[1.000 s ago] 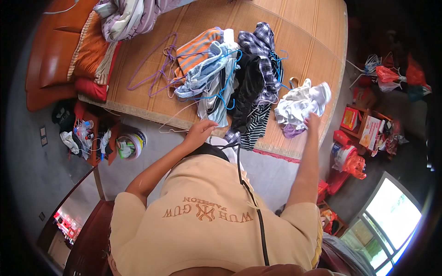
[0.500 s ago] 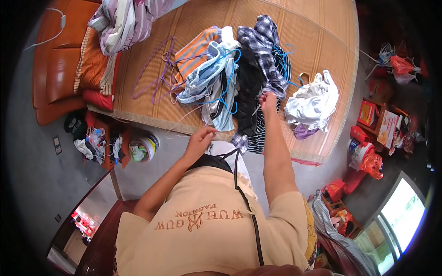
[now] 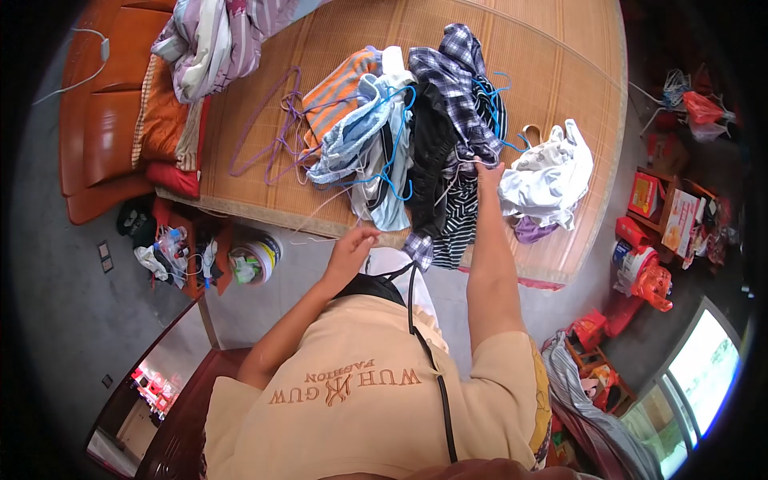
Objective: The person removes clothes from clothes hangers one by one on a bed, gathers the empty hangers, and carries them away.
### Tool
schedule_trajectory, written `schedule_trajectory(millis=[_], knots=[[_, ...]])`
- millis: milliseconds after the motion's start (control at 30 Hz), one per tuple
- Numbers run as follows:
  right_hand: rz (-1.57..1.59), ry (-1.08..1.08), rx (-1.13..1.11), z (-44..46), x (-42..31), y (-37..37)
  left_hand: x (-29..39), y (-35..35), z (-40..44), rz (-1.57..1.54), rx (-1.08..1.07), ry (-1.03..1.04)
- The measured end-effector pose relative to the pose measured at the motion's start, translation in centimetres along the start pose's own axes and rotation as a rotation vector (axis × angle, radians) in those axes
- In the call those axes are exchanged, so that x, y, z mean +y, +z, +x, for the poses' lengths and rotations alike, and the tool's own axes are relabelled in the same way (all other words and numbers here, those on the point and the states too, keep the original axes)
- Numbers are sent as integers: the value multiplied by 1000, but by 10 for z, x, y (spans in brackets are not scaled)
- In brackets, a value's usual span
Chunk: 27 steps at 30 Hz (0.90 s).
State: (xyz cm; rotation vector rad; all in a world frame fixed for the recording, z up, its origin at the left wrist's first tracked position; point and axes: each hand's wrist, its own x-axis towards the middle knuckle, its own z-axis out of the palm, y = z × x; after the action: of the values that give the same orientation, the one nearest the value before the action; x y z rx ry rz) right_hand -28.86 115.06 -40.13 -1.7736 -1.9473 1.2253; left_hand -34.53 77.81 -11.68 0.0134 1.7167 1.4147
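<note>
The shirt (image 3: 466,104) is lying beyond the right grip (image 3: 490,174), touching; whether that or the left grip (image 3: 350,250) is grasping, I cannot tell.

Tan woven mat (image 3: 552,56), purple hangers (image 3: 282,142), mixed clothes pile (image 3: 426,144), white garments (image 3: 550,182), striped bedding (image 3: 228,40)

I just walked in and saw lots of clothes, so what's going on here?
Someone is busy with clothes on a big woven mat. Their right hand is at the lower edge of a checked shirt, with a black garment beside the shirt. Their left hand is by the mat's near edge; I can't tell whether it holds anything. White clothes lie in a heap on the right.
</note>
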Motion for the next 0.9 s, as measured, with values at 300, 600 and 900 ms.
schedule_trajectory(millis=[300,600,900], knots=[[132,-93,-373,-43,-120,-38,-6,-3,-2,-13,27,-6],[-206,-741,-205,-189,-229,-91,27,13,23,-4,-19,131],[-478,-869,-587,-288,-255,-128,92,20,37,-253,63,273]])
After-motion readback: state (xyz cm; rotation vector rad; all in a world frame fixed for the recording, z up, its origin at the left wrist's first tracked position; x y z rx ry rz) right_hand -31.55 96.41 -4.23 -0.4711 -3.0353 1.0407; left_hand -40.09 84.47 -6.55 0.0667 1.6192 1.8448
